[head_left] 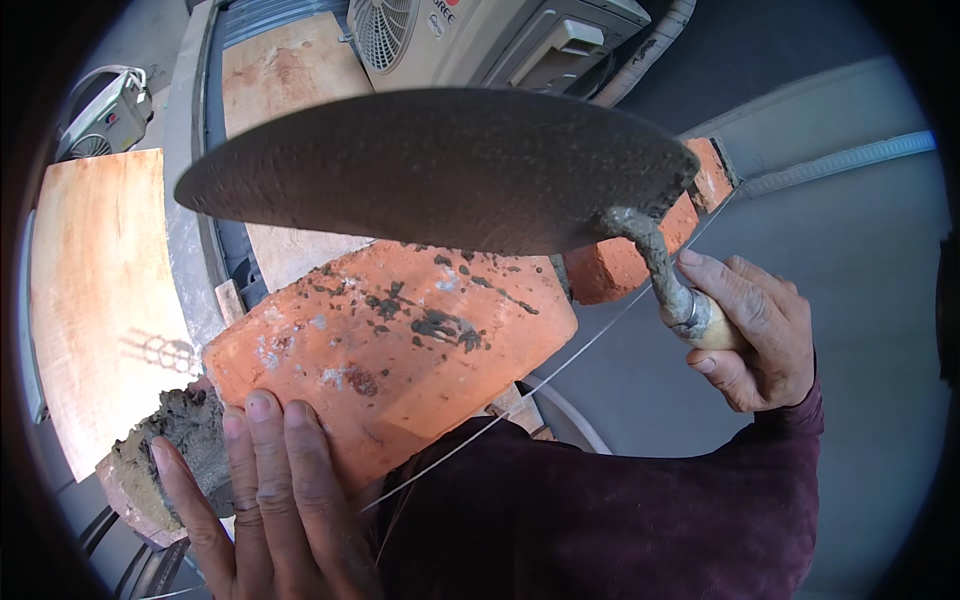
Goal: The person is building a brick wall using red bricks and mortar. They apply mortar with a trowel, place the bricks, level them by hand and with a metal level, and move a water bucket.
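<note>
My right hand (755, 330) grips the wooden handle of a trowel (430, 170), whose broad dark blade is raised over a large orange brick (400, 375) speckled with grey mortar. My left hand (270, 500) has its fingers stretched flat against the brick's lower-left part. Grey wet mortar (190, 440) lies beside that hand on the brick course. More orange bricks (610, 275) continue toward the upper right, partly behind the blade. A taut thin string (590, 345) runs diagonally alongside the bricks.
Two outdoor air-conditioner units (500, 40) (110, 120) stand at the back and upper left. Plywood boards (95, 270) lie at the left, beside a narrow concrete ledge (185, 230). A grey wall surface (870, 280) is at the right, with white pipes near the top.
</note>
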The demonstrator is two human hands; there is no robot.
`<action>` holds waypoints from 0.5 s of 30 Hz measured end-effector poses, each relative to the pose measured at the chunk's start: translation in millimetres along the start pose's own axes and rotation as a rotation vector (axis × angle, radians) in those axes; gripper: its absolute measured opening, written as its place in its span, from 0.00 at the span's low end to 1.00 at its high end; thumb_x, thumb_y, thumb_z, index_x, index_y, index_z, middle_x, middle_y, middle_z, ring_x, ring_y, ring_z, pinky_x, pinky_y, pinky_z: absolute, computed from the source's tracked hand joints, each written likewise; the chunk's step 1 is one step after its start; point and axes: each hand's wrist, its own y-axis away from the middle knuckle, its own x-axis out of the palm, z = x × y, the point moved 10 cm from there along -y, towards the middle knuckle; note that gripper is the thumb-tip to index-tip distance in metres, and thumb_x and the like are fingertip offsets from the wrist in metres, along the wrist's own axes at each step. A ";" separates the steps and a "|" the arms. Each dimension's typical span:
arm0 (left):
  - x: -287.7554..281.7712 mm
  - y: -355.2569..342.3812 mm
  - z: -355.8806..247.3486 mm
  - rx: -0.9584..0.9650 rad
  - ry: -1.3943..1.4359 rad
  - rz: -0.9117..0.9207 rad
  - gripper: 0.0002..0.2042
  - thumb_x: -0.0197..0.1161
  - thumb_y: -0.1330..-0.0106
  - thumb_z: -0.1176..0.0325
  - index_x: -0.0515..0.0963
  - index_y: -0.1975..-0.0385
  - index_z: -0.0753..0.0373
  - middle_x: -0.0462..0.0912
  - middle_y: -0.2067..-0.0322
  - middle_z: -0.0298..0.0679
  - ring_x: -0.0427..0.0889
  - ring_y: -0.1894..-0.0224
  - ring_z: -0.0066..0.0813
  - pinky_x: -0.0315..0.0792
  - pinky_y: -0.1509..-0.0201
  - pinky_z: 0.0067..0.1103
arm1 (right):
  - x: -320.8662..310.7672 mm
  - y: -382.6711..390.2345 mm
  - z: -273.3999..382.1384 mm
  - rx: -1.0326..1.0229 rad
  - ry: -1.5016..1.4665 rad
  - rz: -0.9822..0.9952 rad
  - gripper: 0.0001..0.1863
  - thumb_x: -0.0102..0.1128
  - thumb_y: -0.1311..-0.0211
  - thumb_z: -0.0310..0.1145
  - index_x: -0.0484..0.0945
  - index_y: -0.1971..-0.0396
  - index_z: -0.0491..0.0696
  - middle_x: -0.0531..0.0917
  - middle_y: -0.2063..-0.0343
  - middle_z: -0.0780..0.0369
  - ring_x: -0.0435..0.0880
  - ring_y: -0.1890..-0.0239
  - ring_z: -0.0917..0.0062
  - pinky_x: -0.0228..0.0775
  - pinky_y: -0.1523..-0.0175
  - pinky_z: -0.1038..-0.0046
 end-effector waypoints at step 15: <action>-2.9 12.6 29.6 -0.123 0.157 0.095 0.30 0.63 0.47 0.41 0.79 0.47 0.53 0.85 0.52 0.32 0.80 0.43 0.28 0.46 0.25 0.55 | -8.6 9.4 9.2 0.127 0.117 -0.118 0.36 0.58 0.38 0.56 0.75 0.46 0.36 0.83 0.64 0.52 0.85 0.62 0.63 0.75 0.55 0.68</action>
